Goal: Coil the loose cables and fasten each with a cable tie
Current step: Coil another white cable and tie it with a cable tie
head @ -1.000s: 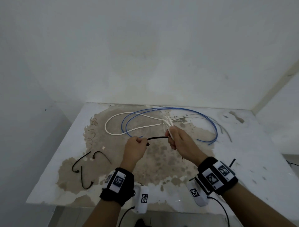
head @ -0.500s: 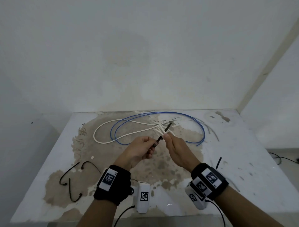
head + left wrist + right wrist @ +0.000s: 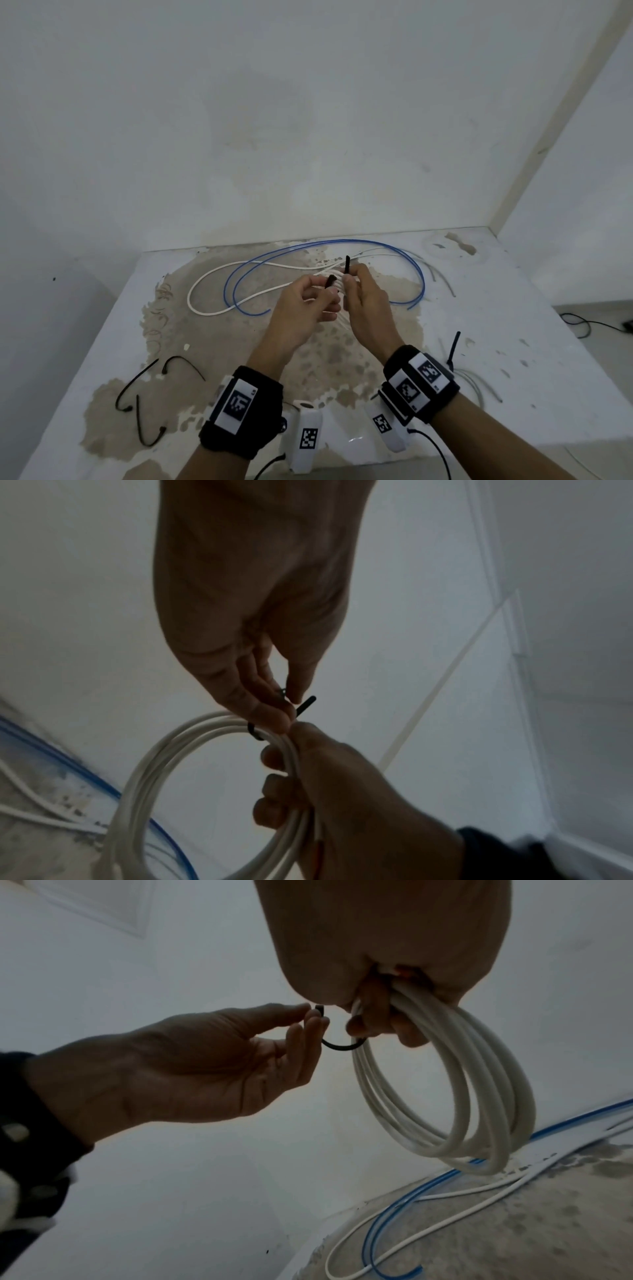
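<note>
Head view, hands: your left hand (image 3: pixel 301 308) and right hand (image 3: pixel 366 305) meet above the stained surface (image 3: pixel 513 342), each pinching one end of the black cable tie (image 3: pixel 346 265).
Head view, surface: a blue cable (image 3: pixel 342 245) and a loose white cable (image 3: pixel 219 274) sprawl at the back; spare black ties (image 3: pixel 137 387) lie near left.
Left wrist view: your left fingers (image 3: pixel 270 712) curl and pinch the tie's tail (image 3: pixel 306 703) right over the white coil (image 3: pixel 143 767), with your right hand (image 3: pixel 346 794) wrapped round the coil's strands.
Right wrist view: your right fingers (image 3: pixel 373 1020) clamp the coil, which hangs clear of the surface; the tie loops under the bundle, its head pinched in your left fingertips (image 3: pixel 318 1020).
</note>
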Demonstrator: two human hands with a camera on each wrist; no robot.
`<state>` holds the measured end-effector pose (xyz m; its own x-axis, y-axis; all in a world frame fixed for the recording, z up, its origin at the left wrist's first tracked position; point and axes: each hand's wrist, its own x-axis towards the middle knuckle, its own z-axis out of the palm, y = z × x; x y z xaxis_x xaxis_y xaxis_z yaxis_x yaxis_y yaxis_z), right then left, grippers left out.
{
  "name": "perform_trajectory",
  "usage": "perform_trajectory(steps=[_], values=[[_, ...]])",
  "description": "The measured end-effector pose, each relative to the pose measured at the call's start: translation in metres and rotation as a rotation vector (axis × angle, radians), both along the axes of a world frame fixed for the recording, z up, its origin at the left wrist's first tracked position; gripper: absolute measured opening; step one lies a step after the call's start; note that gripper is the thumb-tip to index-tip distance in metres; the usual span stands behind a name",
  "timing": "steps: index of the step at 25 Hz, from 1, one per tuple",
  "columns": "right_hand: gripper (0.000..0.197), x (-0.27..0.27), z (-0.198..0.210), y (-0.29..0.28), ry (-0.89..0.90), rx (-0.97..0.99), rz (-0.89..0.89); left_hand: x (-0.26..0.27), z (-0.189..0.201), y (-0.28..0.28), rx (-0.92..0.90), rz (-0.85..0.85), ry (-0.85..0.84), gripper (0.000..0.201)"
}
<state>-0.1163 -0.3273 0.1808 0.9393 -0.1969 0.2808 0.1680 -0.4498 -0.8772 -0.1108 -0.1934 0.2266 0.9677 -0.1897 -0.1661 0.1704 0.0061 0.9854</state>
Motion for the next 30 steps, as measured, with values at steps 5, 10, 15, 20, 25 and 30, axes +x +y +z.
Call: perform_trajectory(steps=[5, 10, 15, 20, 25, 30], values=[[0.022, 0.004, 0.005, 0.004, -0.126, 0.054, -0.108, 0.005, -0.007, -0.006, 0.074, 0.142, -0.254, 0.009], [0.032, 0.004, 0.012, 0.007, -0.197, 0.127, -0.133, 0.005, -0.007, -0.016, -0.018, 0.250, -0.337, 0.012], [0.027, 0.001, 0.004, 0.005, -0.192, 0.107, -0.164, 0.012, 0.002, -0.018, -0.022, 0.215, -0.384, 0.015], [0.025, 0.000, 0.010, -0.003, -0.152, 0.282, -0.248, 0.005, -0.020, -0.003, 0.156, 0.228, -0.379, 0.007], [0.023, 0.005, 0.019, -0.019, 0.013, 0.588, -0.225, -0.006, -0.045, -0.007, 0.352, -0.101, -0.150, 0.020], [0.023, 0.001, 0.030, -0.028, 0.057, 0.710, -0.175, -0.008, -0.027, -0.029, 0.342, -0.297, -0.173, 0.028]])
